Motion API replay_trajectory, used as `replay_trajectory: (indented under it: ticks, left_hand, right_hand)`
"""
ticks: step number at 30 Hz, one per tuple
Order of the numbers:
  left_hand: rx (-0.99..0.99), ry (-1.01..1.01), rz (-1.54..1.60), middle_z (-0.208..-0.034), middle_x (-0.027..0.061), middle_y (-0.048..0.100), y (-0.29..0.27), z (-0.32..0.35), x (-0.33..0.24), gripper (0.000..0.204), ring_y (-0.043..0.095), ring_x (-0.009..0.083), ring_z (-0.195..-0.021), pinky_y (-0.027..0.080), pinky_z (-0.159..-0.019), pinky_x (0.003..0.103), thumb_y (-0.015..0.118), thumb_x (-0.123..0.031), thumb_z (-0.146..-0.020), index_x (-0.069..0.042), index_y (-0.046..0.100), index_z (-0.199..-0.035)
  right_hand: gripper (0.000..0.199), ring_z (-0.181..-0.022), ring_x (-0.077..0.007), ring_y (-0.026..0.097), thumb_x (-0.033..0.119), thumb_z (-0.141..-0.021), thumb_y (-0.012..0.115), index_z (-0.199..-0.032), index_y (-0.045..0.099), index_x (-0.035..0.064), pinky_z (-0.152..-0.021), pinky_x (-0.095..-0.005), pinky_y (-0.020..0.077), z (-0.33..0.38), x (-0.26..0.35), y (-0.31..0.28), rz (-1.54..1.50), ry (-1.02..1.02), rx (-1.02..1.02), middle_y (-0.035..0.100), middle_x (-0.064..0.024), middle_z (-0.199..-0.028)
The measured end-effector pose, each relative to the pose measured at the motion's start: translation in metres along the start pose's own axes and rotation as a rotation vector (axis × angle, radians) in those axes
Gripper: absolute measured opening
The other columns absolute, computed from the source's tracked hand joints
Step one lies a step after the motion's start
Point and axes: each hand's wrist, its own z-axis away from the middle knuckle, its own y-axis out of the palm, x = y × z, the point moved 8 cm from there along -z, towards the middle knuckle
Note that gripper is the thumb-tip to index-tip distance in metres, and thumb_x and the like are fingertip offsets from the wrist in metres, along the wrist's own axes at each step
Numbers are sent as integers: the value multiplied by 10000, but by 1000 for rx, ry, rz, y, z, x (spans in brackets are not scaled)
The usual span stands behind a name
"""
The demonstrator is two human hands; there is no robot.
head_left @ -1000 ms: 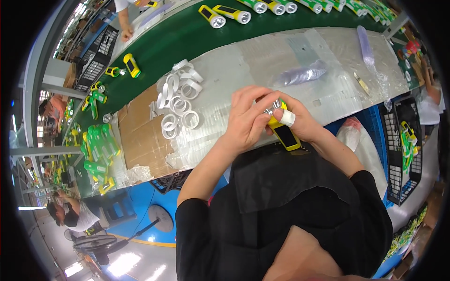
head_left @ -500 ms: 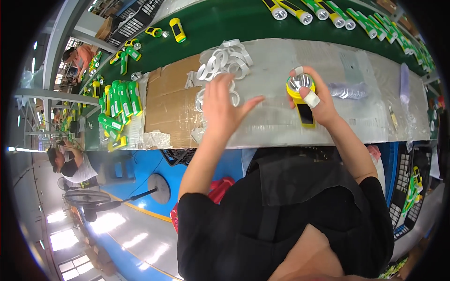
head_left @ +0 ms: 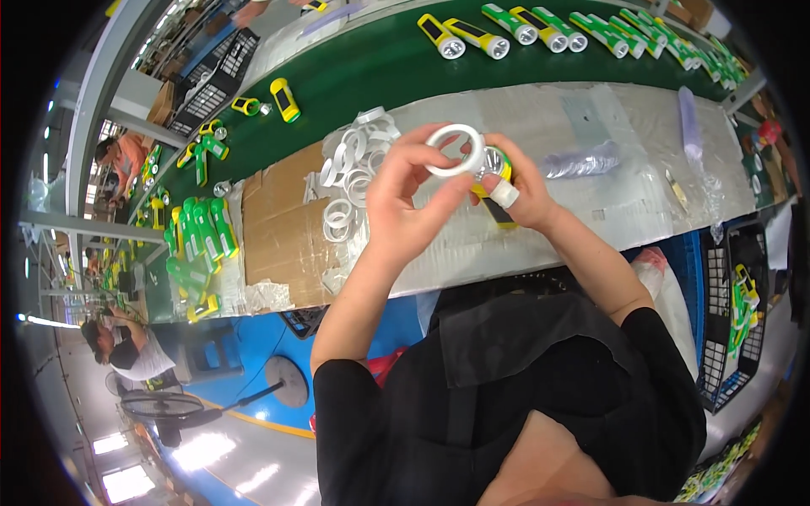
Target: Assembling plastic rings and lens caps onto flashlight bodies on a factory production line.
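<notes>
We see the left hand [head_left: 405,198] pinching a white plastic ring [head_left: 454,150] between thumb and fingertips, raised above the grey worktop [head_left: 607,202]. The right hand [head_left: 519,190] is closed around a yellow-and-green flashlight [head_left: 496,181], just right of the ring and almost touching it. Left of the grip lies a pile of white rings [head_left: 350,169], beside flattened cardboard [head_left: 283,228].

A white plastic ring [head_left: 455,149] is held up on edge above the table, its opening facing up. Just behind it is a yellow-and-green flashlight [head_left: 496,187], lens end up.
</notes>
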Motion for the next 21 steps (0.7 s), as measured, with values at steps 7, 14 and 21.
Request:
replay_trajectory:
  ticks: [7, 14, 21]
  left_hand:
    - [156, 152, -616, -1111, 107, 625, 17, -7, -8, 301, 625, 205, -901, 497, -718, 300, 846, -178, -700, -78, 731, -961]
    - [287, 193, -709, -1094, 69, 615, 27, -14, -17, 373, 568, 235, -947, 432, -695, 328, 845, -256, -666, -120, 750, -1001]
    - [365, 227, -686, -1099, 97, 597, 52, -22, -16, 461, 582, 302, -991, 506, -781, 413, 856, -277, -641, -135, 713, -1056]
  right_hand:
    - [486, -896, -141, 602, 223, -935, 613, -1335, 418, 29, -747, -295, 522, 5, 5, 1, -13, -26, 117, 557, -75, -1147]
    - [457, -932, -193, 628, 201, -924, 651, -1303, 450, 46, -819, -317, 501, 4, 27, -15, 220, -303, -49, 601, -56, -1178]
    - [440, -1033, -271, 623, 190, -731, 805, -1086, 587, 50, -825, -345, 512, 4, 100, -42, 905, -391, 198, 638, -93, -1099]
